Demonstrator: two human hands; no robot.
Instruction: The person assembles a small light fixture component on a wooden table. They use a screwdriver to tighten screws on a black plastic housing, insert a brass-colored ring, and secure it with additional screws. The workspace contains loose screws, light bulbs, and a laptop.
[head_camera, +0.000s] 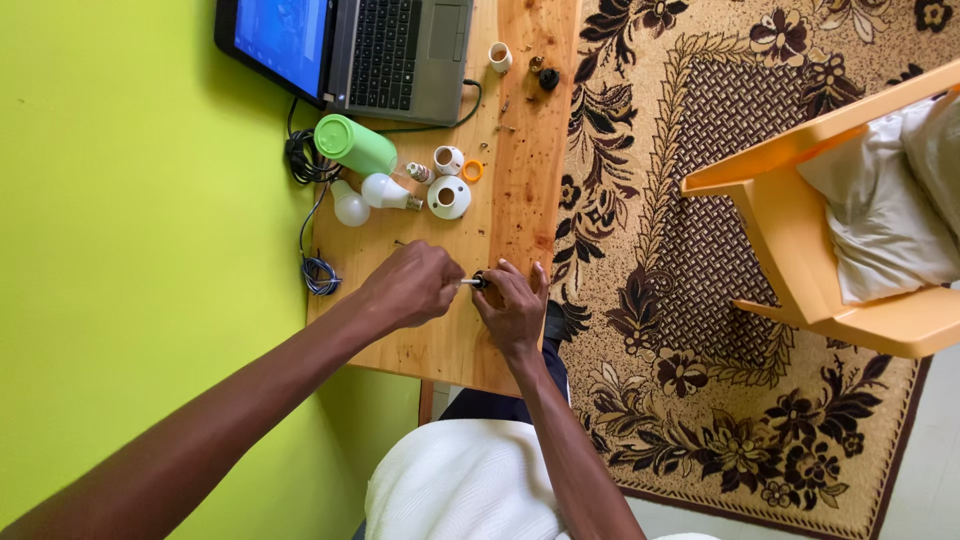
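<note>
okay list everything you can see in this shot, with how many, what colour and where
table: one, light wood, against the green wall
laptop: one, grey, open, far end of table
canister: one, green, lying on its side by the laptop
light bulbs: two, white, beside the canister
bulb housings: three, white, mid-table and near the laptop
ring: one, orange, by the housings
cables: dark, at the table's wall edge
rug: one, tan with dark flowers, on floor
chair: one, orange, on the rug, pale cloth on it
left hand: closed on a metal tool
right hand: fingers on a small dark part
</note>
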